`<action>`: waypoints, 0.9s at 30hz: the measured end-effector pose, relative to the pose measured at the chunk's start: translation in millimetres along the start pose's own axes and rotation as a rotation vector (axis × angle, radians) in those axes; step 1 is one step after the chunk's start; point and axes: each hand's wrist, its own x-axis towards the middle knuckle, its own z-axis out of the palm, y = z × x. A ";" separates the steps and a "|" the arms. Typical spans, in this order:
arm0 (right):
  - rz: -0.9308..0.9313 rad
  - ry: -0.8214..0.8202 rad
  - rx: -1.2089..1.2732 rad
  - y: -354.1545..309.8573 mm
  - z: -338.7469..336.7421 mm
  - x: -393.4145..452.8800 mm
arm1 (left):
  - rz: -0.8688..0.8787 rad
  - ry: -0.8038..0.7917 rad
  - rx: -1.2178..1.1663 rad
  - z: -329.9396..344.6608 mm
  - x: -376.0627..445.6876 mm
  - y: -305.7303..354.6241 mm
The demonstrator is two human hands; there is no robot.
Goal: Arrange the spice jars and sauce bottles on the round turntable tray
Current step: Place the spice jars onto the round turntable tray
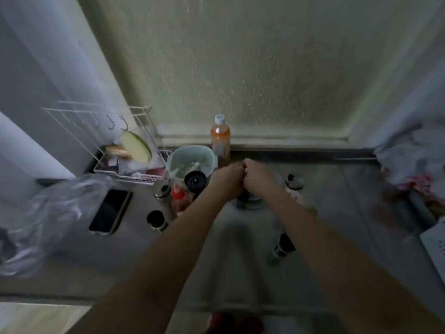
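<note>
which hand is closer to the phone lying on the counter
Left. The left hand is up and to the right of the phone, past the cluster of jars; the right hand sits farther right, beside the left.

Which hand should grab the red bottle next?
Probably the left hand. The red bottle stands just left of that arm, while the right hand would have to cross over it. Both hands look busy together now.
</note>
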 end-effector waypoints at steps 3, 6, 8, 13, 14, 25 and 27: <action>0.082 0.023 0.067 19.9 37.6 3.2 | -0.005 -0.028 -0.020 38.1 -1.1 -8.8; 0.100 0.188 0.215 38.6 72.7 -7.0 | 0.041 0.024 -0.021 76.8 -2.3 -21.1; 0.057 0.333 0.238 48.5 89.9 -2.4 | 0.101 0.106 -0.031 94.4 2.5 -30.1; -0.018 0.603 0.189 66.4 130.0 22.3 | 0.141 0.320 -0.132 133.1 16.8 -48.5; -0.033 0.642 0.184 70.3 135.4 26.4 | 0.131 0.366 -0.167 140.7 19.4 -50.2; -0.116 0.880 0.050 95.9 165.4 27.5 | 0.212 0.608 -0.329 186.7 13.5 -53.1; -0.106 0.882 0.040 95.1 172.7 12.0 | 0.220 0.637 -0.303 191.7 -3.9 -50.0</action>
